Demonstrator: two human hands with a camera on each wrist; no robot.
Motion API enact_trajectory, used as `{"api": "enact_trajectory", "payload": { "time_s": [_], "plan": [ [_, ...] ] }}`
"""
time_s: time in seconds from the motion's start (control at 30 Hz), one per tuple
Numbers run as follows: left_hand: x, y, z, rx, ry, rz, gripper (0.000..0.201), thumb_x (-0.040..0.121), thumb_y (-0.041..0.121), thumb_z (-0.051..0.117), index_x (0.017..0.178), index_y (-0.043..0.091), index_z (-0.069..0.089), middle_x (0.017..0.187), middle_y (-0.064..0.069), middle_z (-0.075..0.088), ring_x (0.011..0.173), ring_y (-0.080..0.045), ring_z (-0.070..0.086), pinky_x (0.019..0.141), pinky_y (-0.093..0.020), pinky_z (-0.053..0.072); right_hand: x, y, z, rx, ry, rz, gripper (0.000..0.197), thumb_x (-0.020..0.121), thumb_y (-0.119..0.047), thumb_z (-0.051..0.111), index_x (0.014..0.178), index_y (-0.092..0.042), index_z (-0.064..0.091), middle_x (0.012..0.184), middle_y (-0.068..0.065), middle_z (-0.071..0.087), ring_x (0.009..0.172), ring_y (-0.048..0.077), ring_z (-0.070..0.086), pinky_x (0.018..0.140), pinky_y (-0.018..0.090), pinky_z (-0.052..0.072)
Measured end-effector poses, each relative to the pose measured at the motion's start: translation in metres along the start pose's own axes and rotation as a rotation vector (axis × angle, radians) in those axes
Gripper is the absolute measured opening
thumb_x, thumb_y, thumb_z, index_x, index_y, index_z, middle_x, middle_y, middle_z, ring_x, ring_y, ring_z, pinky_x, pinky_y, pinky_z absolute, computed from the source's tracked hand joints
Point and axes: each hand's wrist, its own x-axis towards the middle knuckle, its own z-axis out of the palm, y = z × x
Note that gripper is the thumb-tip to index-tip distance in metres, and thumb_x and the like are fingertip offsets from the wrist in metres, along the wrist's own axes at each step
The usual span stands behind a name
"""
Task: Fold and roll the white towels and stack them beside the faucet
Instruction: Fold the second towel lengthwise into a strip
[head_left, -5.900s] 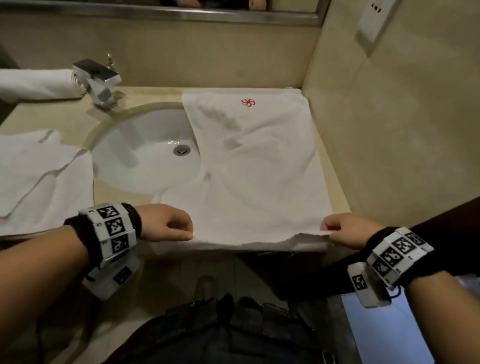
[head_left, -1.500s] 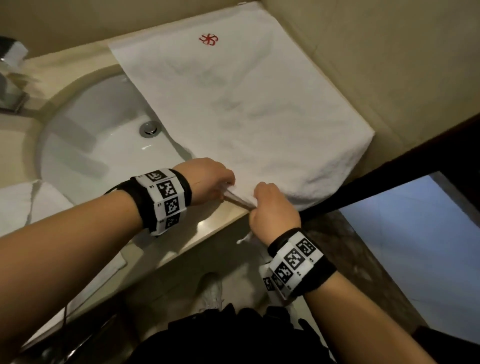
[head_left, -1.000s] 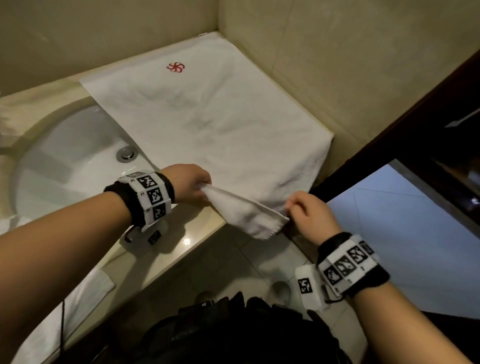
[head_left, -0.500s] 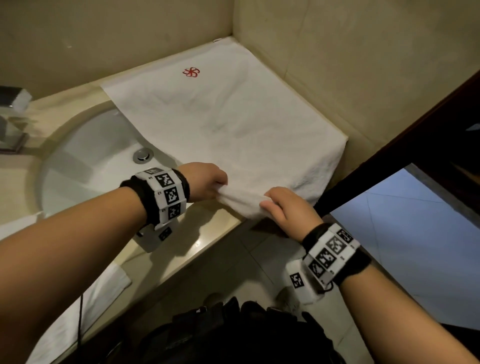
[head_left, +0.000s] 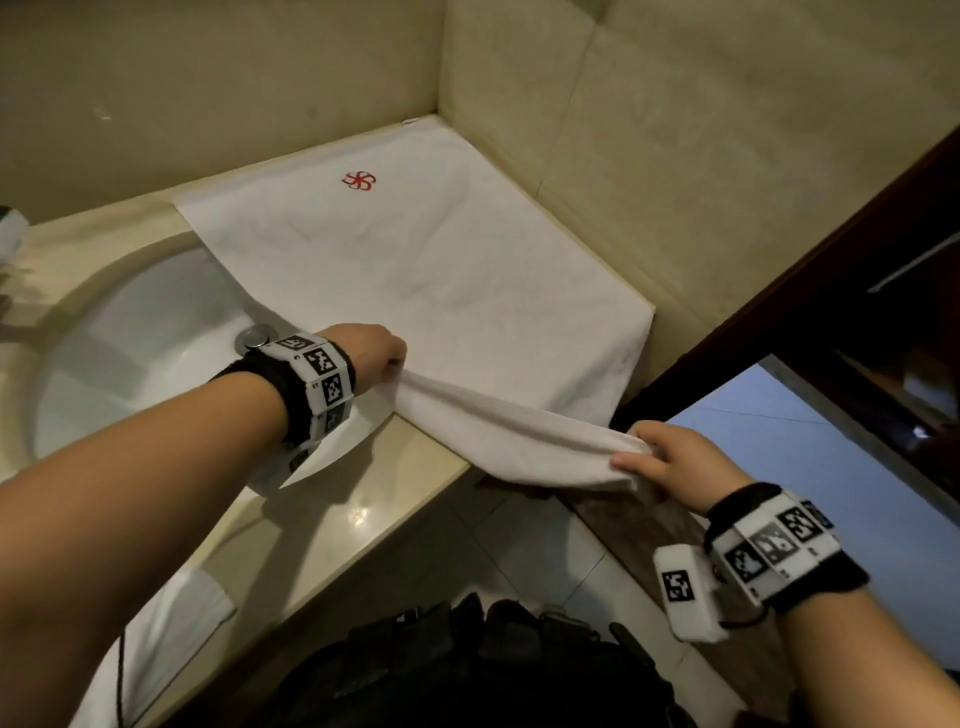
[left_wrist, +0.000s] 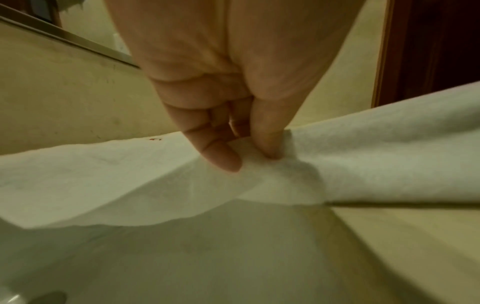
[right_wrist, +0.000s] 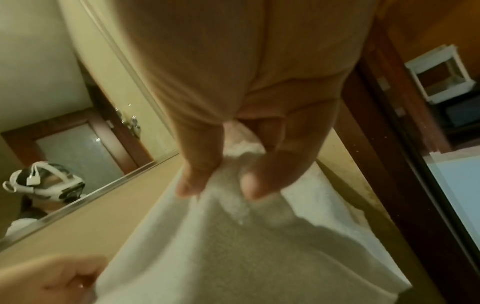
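A white towel (head_left: 426, 270) with a small red emblem (head_left: 358, 181) lies flat on the counter in the right corner, its left edge over the basin. Its near edge is lifted into a taut band between my hands. My left hand (head_left: 382, 358) pinches that edge at the counter's front, thumb and fingers curled on the cloth (left_wrist: 259, 164). My right hand (head_left: 649, 457) grips the other end off the counter's right front corner; in the right wrist view its fingers (right_wrist: 259, 181) bunch the towel (right_wrist: 233, 246).
The white basin (head_left: 130, 374) with a chrome drain (head_left: 255, 335) sits left of the towel. Tiled walls (head_left: 675, 156) close the corner. A dark wooden door frame (head_left: 779, 312) stands right. Another white towel (head_left: 171, 618) hangs at the counter's lower left. A mirror (right_wrist: 64, 144) shows above.
My right hand has slid right along the near edge, away from my left hand, stretching the lifted edge into a long band. The left hand keeps its pinch at the counter's front.
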Motion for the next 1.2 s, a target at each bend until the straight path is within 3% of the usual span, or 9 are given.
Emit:
{"api": "enact_trajectory", "payload": {
  "time_s": [0.23,0.3,0.4,0.53,0.63,0.73,0.9,1.07,1.2],
  "plan": [
    [0.038,0.001,-0.025,-0.107,0.076,-0.023,0.025,0.095,0.018,0.043,0.114,0.011,0.058,0.118,-0.013,0.054,0.109,-0.031,0.052,0.09,-0.033,0.04,0.015,0.034,0.002,0.393,0.049,0.128,0.013,0.091,-0.014,0.053,0.089,-0.009,0.064,0.087,0.012,0.063,0.075,0.019,0.063,0.064,0.028,0.058],
    [0.056,0.01,-0.047,-0.126,0.141,0.01,0.025,0.094,0.02,0.045,0.113,0.011,0.059,0.117,-0.014,0.054,0.109,-0.033,0.052,0.094,-0.036,0.041,0.027,0.048,-0.006,0.387,0.188,0.169,0.012,0.091,-0.014,0.053,0.093,-0.013,0.065,0.086,0.008,0.065,0.073,0.02,0.065,0.07,0.023,0.056],
    [0.098,0.031,-0.086,-0.12,0.239,0.086,0.026,0.093,0.02,0.048,0.112,0.01,0.061,0.115,-0.016,0.055,0.107,-0.035,0.053,0.093,-0.037,0.042,0.054,0.072,-0.032,0.471,0.454,0.201,0.014,0.092,-0.013,0.051,0.096,-0.013,0.064,0.084,0.006,0.064,0.066,0.014,0.064,0.058,0.009,0.05],
    [0.164,0.057,-0.117,-0.087,0.273,0.145,0.024,0.092,0.016,0.048,0.112,0.01,0.061,0.116,-0.016,0.054,0.105,-0.036,0.053,0.088,-0.035,0.041,0.09,0.091,-0.059,0.452,0.661,0.308,0.017,0.093,-0.018,0.047,0.096,-0.017,0.063,0.091,0.013,0.066,0.067,0.015,0.064,0.059,0.017,0.051],
    [0.209,0.067,-0.116,-0.051,0.191,0.131,0.024,0.091,0.012,0.048,0.111,0.01,0.061,0.117,-0.015,0.053,0.105,-0.036,0.053,0.087,-0.036,0.041,0.115,0.1,-0.062,0.107,0.548,0.442,0.027,0.095,-0.022,0.043,0.111,-0.01,0.061,0.103,0.02,0.065,0.091,0.033,0.06,0.071,0.031,0.041],
    [0.234,0.064,-0.098,-0.047,0.097,0.097,0.025,0.09,0.016,0.048,0.111,0.011,0.06,0.115,-0.015,0.055,0.105,-0.036,0.053,0.089,-0.037,0.042,0.128,0.102,-0.062,-0.048,0.372,0.507,0.029,0.095,-0.023,0.043,0.118,-0.011,0.056,0.115,0.017,0.061,0.103,0.035,0.055,0.077,0.034,0.042],
    [0.233,0.036,-0.078,-0.032,0.121,0.11,0.026,0.09,0.02,0.045,0.11,0.013,0.059,0.111,-0.012,0.058,0.101,-0.033,0.053,0.085,-0.038,0.043,0.166,0.063,-0.07,-0.02,0.221,0.188,0.02,0.091,-0.02,0.049,0.104,-0.012,0.063,0.109,0.013,0.061,0.098,0.031,0.056,0.079,0.033,0.042],
    [0.216,-0.011,-0.08,0.227,0.14,0.022,0.032,0.09,0.02,0.044,0.121,0.02,0.053,0.117,-0.003,0.057,0.109,-0.027,0.05,0.087,-0.035,0.037,0.249,-0.033,-0.061,-0.14,0.136,-0.251,0.034,0.09,-0.03,0.05,0.122,-0.021,0.049,0.119,0.003,0.054,0.109,0.024,0.05,0.086,0.03,0.039],
    [0.199,-0.048,-0.084,0.218,0.092,-0.103,0.032,0.091,0.02,0.044,0.122,0.02,0.051,0.118,-0.003,0.056,0.108,-0.027,0.051,0.088,-0.034,0.037,0.3,-0.083,-0.048,-0.383,-0.037,-0.37,0.026,0.092,-0.025,0.045,0.117,-0.017,0.049,0.115,0.007,0.052,0.103,0.027,0.051,0.078,0.035,0.042]
  ]
}}
